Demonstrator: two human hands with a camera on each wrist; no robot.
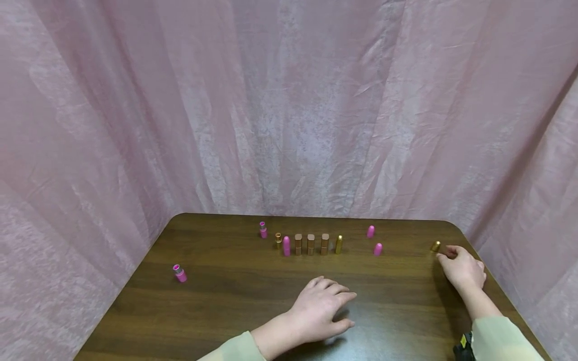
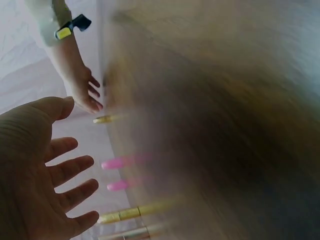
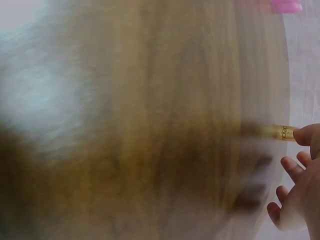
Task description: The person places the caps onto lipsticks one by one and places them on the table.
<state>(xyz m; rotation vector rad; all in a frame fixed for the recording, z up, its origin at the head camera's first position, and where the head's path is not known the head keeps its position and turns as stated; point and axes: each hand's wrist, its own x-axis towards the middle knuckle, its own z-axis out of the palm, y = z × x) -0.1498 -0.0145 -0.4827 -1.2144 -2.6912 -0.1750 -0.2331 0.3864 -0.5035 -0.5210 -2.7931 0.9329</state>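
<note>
My right hand (image 1: 462, 268) is beside a small gold lipstick cap (image 1: 435, 246) near the table's right edge. In the right wrist view the thumb lies close to the gold cap (image 3: 286, 133), the other fingers spread and holding nothing. Over the front middle of the table, my left hand (image 1: 320, 308) hovers with fingers extended and nothing in it. At the back middle stands a row: an uncapped gold lipstick base (image 1: 278, 241), a pink lipstick (image 1: 286, 246), three brown square lipsticks (image 1: 311, 244) and a gold lipstick (image 1: 338, 244).
Two pink lipstick caps (image 1: 378, 249) stand right of the row. Uncapped pink lipstick bases stand at the back (image 1: 263, 230) and farther left (image 1: 179, 274). Pink curtains (image 1: 289, 110) hang behind the wooden table (image 1: 226, 301).
</note>
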